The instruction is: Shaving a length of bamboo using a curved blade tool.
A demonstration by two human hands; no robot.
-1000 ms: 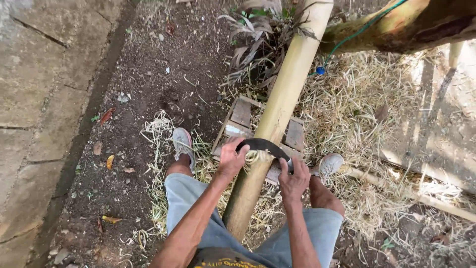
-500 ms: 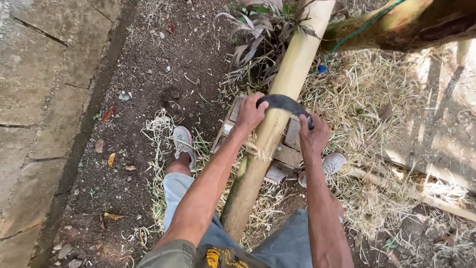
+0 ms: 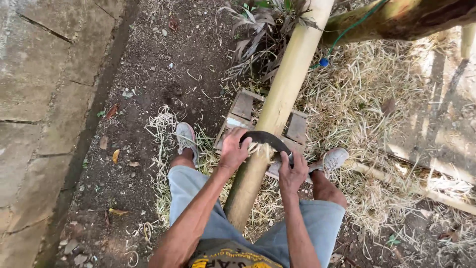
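Note:
A long pale bamboo pole (image 3: 277, 104) slants from between my legs up toward the top of the view. Across it lies a dark curved blade (image 3: 267, 140), a two-handed scraper. My left hand (image 3: 233, 149) grips its left end and my right hand (image 3: 291, 171) grips its right end. Thin pale shavings curl at the blade's edge on the pole. My grey shoes (image 3: 186, 138) stand on either side of the pole.
A small wooden pallet (image 3: 298, 128) lies under the pole. Dry straw and shavings (image 3: 367, 109) cover the ground to the right. A thick branch (image 3: 396, 22) with a green cord crosses the top right. Concrete slabs (image 3: 34, 89) run along the left, with bare soil between.
Both hands pushed the blade up the pole half a second ago, then drew it back down toward my body. Fresh shavings now sit at the blade.

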